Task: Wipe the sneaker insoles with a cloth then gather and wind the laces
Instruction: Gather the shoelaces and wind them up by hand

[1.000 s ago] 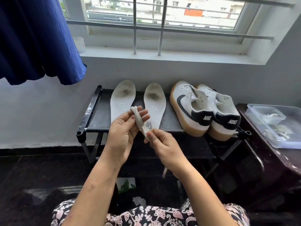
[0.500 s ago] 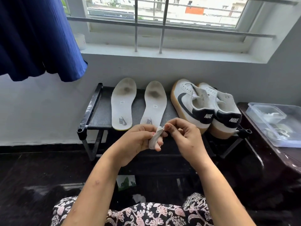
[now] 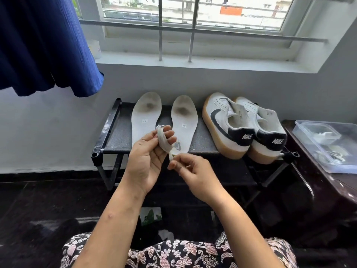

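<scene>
Both arms were bare from the wrist to the lower edge of view, the skin lightly creased at each wrist. The left hand (image 3: 145, 161) and the right hand (image 3: 195, 176) were bare as well, and the nails that showed were short. One small round mark (image 3: 110, 216) was noted on the left forearm. A printed garment (image 3: 183, 252) covered the lap: dark cloth carrying a close pattern of pink and white flowers with curling stems. Whether it was a dress, a skirt or trousers could not be determined.
</scene>
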